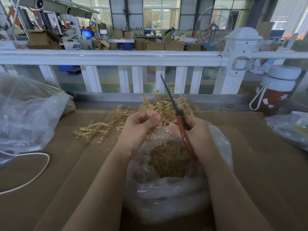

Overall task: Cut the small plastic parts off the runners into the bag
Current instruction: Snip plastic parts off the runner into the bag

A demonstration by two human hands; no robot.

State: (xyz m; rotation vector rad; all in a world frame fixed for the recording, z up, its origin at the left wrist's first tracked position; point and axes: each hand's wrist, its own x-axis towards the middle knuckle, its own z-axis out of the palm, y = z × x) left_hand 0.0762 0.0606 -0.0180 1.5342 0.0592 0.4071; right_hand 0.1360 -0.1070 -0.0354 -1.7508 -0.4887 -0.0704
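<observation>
A heap of amber plastic runners [165, 104] with small parts on them lies on the cardboard-covered table, more of them spread to the left [96, 129]. My left hand [140, 129] pinches one runner above the open clear bag [216, 147], which holds a mound of cut amber parts [168, 160]. My right hand [198, 135] grips red-handled scissors [180, 124], their closed blades pointing up and away.
A large crumpled clear bag [25, 114] sits at the left with a white cord [33, 172] below it. A red and white bottle [276, 90] stands at the right, another plastic bag [291, 129] beside it. A white railing [116, 58] runs behind the table.
</observation>
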